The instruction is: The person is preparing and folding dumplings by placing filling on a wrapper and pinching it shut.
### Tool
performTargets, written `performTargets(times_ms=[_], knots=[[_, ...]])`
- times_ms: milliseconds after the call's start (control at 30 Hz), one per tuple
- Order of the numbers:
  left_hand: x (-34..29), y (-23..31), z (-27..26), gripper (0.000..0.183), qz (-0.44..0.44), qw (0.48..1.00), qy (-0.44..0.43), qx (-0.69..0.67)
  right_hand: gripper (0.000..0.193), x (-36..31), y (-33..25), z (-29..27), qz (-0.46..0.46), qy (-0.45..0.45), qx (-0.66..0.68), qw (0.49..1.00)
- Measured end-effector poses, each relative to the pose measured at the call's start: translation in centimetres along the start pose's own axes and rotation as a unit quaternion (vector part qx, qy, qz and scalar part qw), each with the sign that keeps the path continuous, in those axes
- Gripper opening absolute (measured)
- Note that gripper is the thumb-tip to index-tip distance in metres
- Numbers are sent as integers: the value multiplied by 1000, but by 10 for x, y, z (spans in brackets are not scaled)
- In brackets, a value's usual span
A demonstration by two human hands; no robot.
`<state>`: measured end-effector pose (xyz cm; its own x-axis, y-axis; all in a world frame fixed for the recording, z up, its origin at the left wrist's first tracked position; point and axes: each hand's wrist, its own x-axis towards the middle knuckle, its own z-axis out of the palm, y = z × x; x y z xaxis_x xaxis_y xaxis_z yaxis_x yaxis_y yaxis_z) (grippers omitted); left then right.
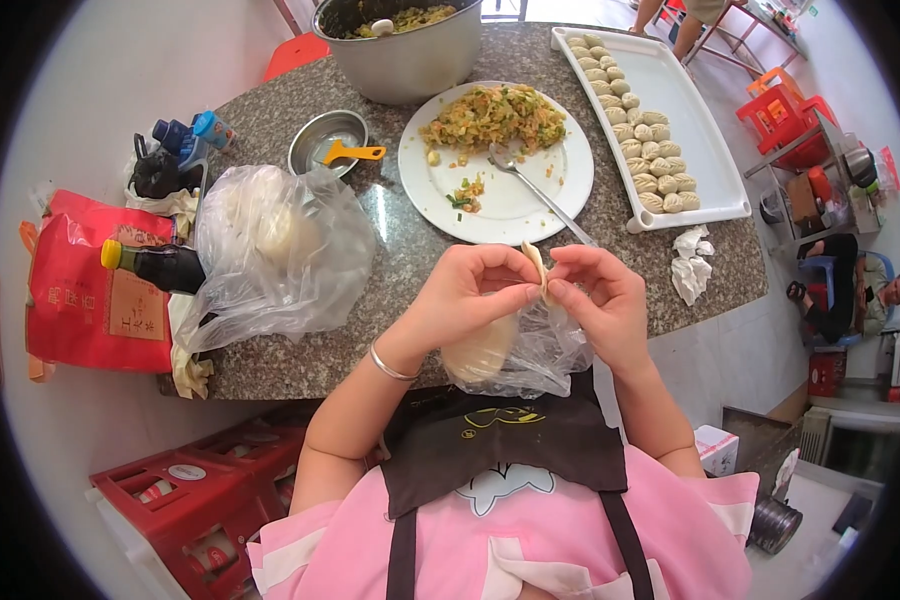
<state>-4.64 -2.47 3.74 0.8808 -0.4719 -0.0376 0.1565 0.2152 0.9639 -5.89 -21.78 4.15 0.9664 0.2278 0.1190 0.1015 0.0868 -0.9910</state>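
A person wearing a dark apron over a pink top sits or stands at a speckled stone bench [260, 115]. At the centre of the frame, the left hand [475, 295] and right hand [605, 300] together pinch a small pale dumpling [536, 268] between thumbs and fingers; whether its seam is fully closed cannot be told. Finished-looking pleated dumplings [650, 150] lie in rows down the left side of a white tray [705, 150], upper right, so a good batch seems done. Much appears left to make: a mound of chopped filling [500, 120] sits on a white plate [510, 222] at upper centre, with more in the metal pot [410, 65] behind. Pale dough [480, 355] in clear plastic lies just below the hands, and another plastic bag [335, 270] of dough rests left of centre.
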Motion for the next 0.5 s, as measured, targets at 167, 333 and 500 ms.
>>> performTargets(times_ms=[167, 333, 500], knots=[[4, -1, -2, 11, 3, 1000, 11, -17, 30, 6, 1, -2, 5, -4, 4, 1000], [7, -2, -2, 11, 22, 1000, 17, -7, 31, 9, 0, -2, -4, -3, -6, 1000], [6, 2, 1, 7, 35, 995, 35, 85, 33, 8, 3, -2, -34, 18, -73, 997]])
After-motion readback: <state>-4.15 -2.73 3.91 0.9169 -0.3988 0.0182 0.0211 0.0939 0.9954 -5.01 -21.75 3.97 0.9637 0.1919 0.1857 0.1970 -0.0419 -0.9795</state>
